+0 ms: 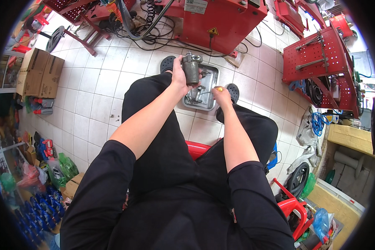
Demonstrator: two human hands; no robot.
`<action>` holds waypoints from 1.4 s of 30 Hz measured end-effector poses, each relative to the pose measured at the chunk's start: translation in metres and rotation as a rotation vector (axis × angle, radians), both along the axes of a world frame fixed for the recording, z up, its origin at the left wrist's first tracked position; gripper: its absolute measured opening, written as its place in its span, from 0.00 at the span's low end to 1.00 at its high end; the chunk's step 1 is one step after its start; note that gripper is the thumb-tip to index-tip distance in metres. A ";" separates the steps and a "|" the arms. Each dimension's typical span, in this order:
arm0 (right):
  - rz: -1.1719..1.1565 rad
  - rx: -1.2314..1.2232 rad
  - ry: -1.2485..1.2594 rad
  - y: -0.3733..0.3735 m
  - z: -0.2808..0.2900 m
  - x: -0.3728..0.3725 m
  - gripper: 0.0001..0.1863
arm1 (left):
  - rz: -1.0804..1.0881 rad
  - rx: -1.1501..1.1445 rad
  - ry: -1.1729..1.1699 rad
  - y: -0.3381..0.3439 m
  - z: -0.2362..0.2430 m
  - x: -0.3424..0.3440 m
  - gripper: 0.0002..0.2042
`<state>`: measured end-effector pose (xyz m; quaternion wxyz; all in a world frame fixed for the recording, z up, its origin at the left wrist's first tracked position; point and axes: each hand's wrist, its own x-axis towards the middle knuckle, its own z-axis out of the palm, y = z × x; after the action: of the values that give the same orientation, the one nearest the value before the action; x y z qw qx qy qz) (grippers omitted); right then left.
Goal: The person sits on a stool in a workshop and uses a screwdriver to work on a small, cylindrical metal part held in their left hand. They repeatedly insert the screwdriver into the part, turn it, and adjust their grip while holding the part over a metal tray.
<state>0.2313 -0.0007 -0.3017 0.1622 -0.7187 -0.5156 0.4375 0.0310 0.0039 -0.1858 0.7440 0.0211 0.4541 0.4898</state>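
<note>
Grey metal cylindrical part (191, 68) upright in left hand (179, 75) grip, right hand (221, 95) closed on yellow-handled tool (217, 88)

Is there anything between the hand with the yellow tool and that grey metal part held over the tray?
Nothing visible. The right hand with its yellow-handled tool sits just right of the grey cylindrical metal part, which the left hand holds above the shallow metal tray.

The single head-mounted fisheye view looks steeply down from the seated person's head, facing forward over the lap to the tiled floor (100, 96). Both forearms enter from the lower edge, close to the lens. Straight lines bend toward the dark circular rim.
</note>
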 end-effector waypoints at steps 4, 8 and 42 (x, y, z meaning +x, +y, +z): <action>0.056 0.018 0.013 0.000 -0.017 0.001 0.23 | -0.004 0.004 -0.008 0.001 0.001 0.002 0.29; 0.155 0.009 -0.028 -0.002 -0.036 0.004 0.25 | -0.016 0.001 -0.013 0.001 0.001 0.003 0.29; 0.283 0.062 0.005 -0.013 -0.017 -0.008 0.24 | -0.013 -0.009 -0.005 0.000 -0.001 0.002 0.29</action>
<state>0.2233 -0.0139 -0.3188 0.1225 -0.6324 -0.6247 0.4415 0.0331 0.0037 -0.1872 0.7484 0.0196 0.4541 0.4830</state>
